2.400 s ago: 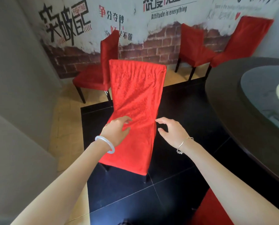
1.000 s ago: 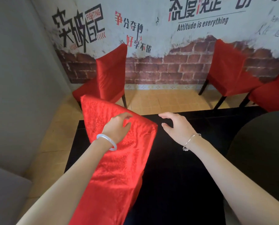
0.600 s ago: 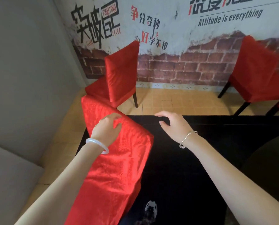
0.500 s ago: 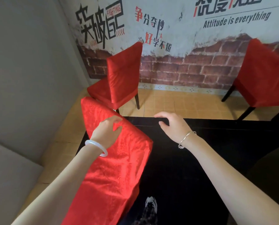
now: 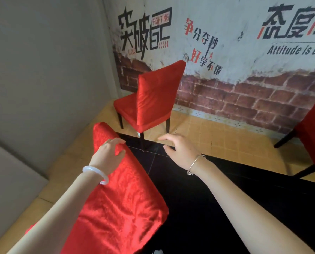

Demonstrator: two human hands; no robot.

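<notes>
left hand (image 5: 108, 155) still gripping top of red-covered chair (image 5: 120, 204), right hand (image 5: 178, 150) still loosely open, empty, wall chair (image 5: 153, 96) now nearer

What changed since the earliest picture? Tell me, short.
The near chair has swung left toward the grey wall, its back now slanting across the view. The right hand, earlier at its edge, hovers open, clear of it. The left hand keeps its grip on the back's top; the chair by the mural stayed put.
</notes>
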